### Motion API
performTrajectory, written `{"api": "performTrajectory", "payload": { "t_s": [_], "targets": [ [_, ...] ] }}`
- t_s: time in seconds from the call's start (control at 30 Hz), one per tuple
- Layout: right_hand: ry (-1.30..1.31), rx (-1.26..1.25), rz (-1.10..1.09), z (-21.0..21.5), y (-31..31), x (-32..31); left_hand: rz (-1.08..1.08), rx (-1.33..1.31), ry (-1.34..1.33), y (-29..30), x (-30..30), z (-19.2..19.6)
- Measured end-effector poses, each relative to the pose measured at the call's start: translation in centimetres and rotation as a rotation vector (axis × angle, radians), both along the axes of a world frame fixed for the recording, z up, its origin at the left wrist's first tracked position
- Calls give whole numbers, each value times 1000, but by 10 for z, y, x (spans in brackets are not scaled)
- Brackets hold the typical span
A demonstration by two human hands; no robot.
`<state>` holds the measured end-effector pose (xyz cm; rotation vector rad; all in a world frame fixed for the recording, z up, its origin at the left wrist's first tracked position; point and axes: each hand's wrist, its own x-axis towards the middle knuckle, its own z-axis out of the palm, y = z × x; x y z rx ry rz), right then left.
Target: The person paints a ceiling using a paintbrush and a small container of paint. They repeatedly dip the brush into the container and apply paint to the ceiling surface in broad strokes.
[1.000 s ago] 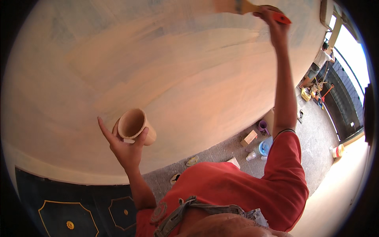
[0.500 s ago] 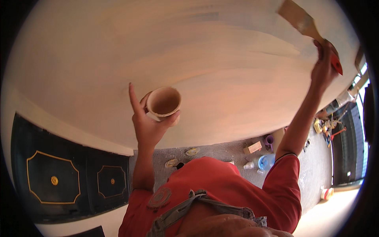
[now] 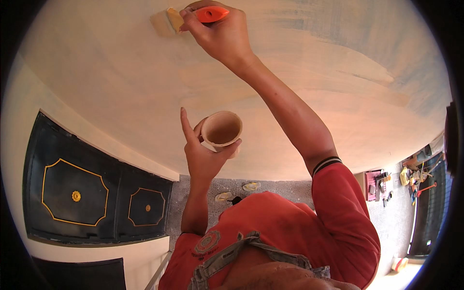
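A beige, paint-smeared cup (image 3: 223,131) is gripped by my left hand (image 3: 205,162), its mouth tilted up toward me and its inside coated in the same pale tone. The left index finger sticks up, away from the cup. Higher up, my right hand (image 3: 224,41) clasps a flat paintbrush (image 3: 211,14) with an orange-red handle end. Its bristles point left and appear to lie on the pale peach wall (image 3: 121,92). Streaky grey and peach strokes cover the wall to the right of that hand.
At the lower left is a dark door (image 3: 75,217) with gold trim. A pair of sandals (image 3: 251,186) lies on the grey floor below the wall. Assorted tools (image 3: 418,176) are piled at the right, with a small red-and-white bucket (image 3: 399,264) farther down.
My right hand has swept the brush from the upper right across to the upper left of the wall. The left hand and cup sit slightly farther right in the picture, as my view has shifted.
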<state>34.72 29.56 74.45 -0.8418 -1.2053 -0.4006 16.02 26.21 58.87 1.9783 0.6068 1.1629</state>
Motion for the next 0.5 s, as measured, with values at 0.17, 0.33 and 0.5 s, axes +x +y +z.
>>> {"api": "performTrajectory", "payload": {
  "t_s": [0.17,0.33,0.5],
  "targets": [
    [42,-41,12,-9,-30,32,41,32,-18,5,-4,-7],
    [72,-13,-69,-10,-121,108,-36,59,-48,8,-2,-2],
    [104,-48,-381,3,-226,149,-117,107,-39,14,2,4]
  ]
}}
